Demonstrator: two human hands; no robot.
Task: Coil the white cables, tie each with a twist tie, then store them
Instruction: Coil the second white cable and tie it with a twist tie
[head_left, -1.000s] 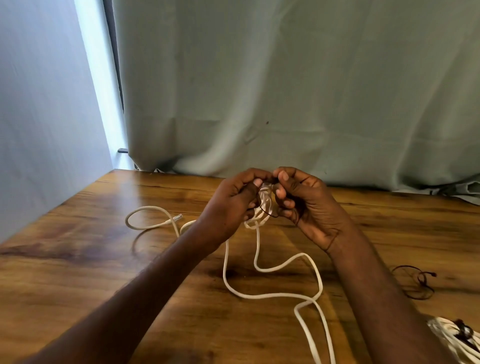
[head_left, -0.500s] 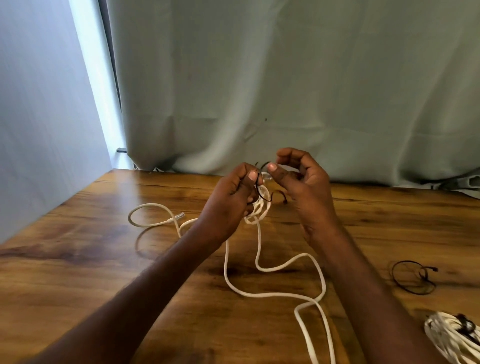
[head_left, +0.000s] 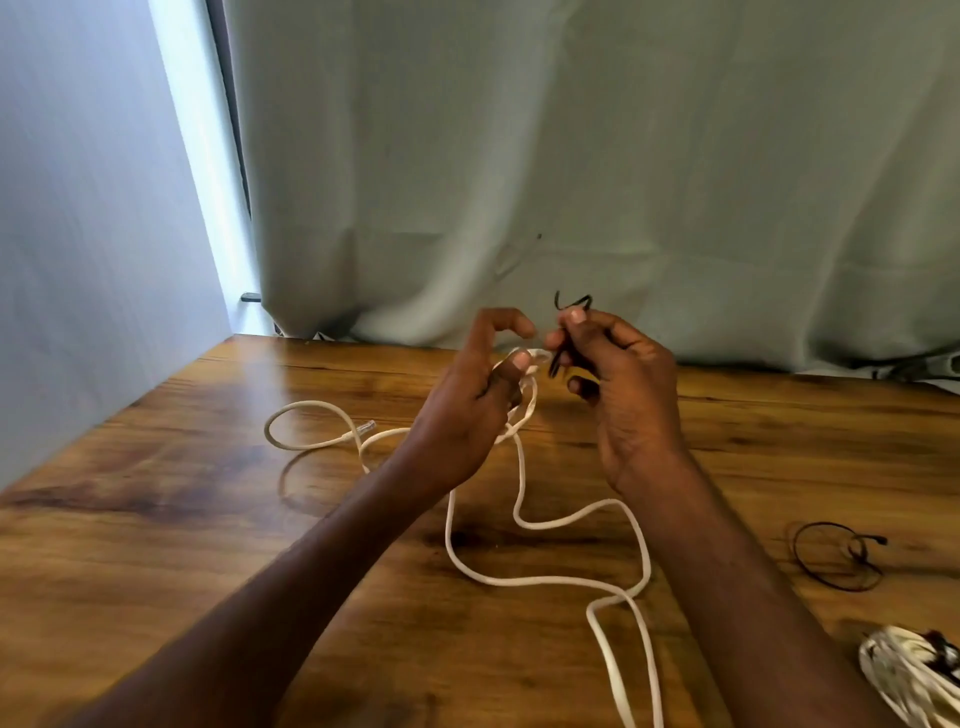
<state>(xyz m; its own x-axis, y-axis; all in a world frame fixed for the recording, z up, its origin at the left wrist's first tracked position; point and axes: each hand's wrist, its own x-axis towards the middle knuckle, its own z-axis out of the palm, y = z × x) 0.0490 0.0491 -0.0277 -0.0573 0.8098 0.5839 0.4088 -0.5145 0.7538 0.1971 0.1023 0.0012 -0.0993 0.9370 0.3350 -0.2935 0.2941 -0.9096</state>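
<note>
White cable (head_left: 524, 506) pinched in left hand (head_left: 467, 410) fingers; right hand (head_left: 623, 384) fingers pinch twist tie (head_left: 571, 304) (black).

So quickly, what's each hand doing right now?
Left hand: grips the thin white cable, thumb pressing it.
Right hand: pinches the thin black wire twist tie.

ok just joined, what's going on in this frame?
A person is working on a long white cable at a wooden table. The left hand holds a few bunched loops of it, while most of it lies loose across the table. The right hand pinches a thin black twist tie beside the loops; it is not wrapped on. At right lie a spare black tie and a coiled white bundle, apparently already tied.
</note>
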